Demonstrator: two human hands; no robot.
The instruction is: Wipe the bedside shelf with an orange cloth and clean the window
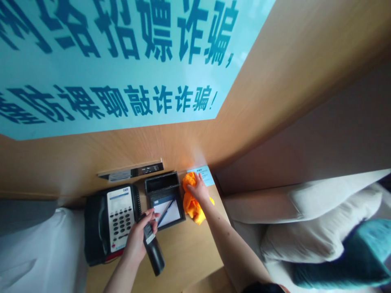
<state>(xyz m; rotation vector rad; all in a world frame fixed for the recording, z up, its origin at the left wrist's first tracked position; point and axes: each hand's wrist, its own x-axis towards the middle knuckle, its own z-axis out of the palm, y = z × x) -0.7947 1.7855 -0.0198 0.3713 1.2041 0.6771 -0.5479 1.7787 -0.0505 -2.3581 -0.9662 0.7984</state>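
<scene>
My left hand (139,234) is wrapped round a long black object with a small white label (155,254), possibly a flashlight, held above the table just right of the desk phone (120,217). My right hand (199,189) presses a bunched orange cloth (193,206) onto the tabletop, its fingers partly over the cloth. Between the hands stands a black desk organizer (161,184) with an open compartment at the back. White note paper (172,215) and a dark blue pen (166,212) lie in its front part.
A light blue card (207,176) lies at the back right of the wooden table (183,252). Behind rises a wood panel with a large blue sign (122,77) and a socket strip (134,172). White bedding (42,252) is at left; cushions (305,240) are at right.
</scene>
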